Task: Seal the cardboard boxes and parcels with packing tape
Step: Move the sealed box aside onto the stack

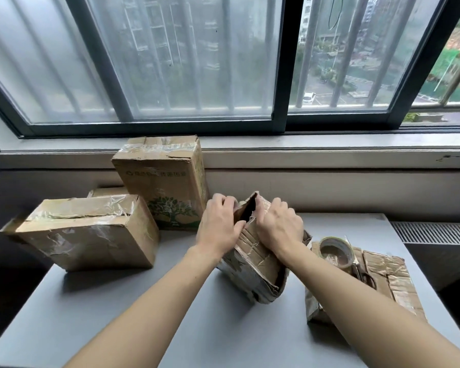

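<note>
L hand [218, 224], R hand [279, 224] grip worn box [252, 258] flaps; inside dark.

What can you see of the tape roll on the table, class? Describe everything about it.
The tape roll is a ring of translucent, glossy tape on a brownish core, hole facing up. It lies on flattened, taped cardboard at the right of the table, beside what look like scissors. The left hand and right hand grip a parcel, not the roll.

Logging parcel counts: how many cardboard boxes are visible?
5: crumpled box held centre, tree-print box at back, left box lying, small box half hidden behind it, flattened box under the tape roll. More may be hidden.
</note>
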The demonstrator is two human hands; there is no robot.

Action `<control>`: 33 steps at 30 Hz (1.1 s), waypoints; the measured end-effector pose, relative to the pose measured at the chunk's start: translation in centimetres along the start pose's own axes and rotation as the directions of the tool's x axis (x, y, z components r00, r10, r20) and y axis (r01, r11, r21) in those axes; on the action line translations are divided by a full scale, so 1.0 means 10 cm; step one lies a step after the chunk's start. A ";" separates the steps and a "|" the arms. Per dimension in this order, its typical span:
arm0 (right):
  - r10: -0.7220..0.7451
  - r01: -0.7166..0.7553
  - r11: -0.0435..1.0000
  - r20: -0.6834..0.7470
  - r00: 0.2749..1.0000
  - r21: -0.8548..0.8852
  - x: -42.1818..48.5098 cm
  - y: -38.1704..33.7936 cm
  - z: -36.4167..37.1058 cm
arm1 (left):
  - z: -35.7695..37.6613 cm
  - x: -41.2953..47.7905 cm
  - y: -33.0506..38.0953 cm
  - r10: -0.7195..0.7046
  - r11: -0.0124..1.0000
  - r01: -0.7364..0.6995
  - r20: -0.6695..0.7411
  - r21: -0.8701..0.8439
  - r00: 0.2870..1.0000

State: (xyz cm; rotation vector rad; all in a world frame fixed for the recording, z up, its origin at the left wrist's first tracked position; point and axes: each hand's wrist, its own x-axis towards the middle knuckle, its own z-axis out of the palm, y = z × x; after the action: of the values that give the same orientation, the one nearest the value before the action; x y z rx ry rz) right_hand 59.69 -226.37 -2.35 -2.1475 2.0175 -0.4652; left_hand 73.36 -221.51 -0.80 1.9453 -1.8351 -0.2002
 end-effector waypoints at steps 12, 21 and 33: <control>-0.065 0.066 0.998 0.035 0.997 -0.020 0.02 0.08 -0.02 | -0.09 0.29 0.43 -0.376 0.831 0.531 0.535 -0.168 0.757; -0.076 0.064 0.986 0.075 0.994 0.152 0.00 0.24 -0.05 | 0.08 0.29 0.44 -0.208 0.553 0.760 0.826 -0.343 0.524; -0.210 0.211 0.977 -0.039 0.977 0.029 0.01 0.38 0.09 | 0.18 0.18 0.50 -0.318 0.815 0.505 0.510 -0.284 0.799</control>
State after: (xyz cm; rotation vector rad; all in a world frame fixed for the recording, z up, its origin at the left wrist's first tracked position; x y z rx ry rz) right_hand 56.41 -226.85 -4.36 -2.3600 1.7935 -0.5646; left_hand 68.26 -223.69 0.04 2.0737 -1.3932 -1.1669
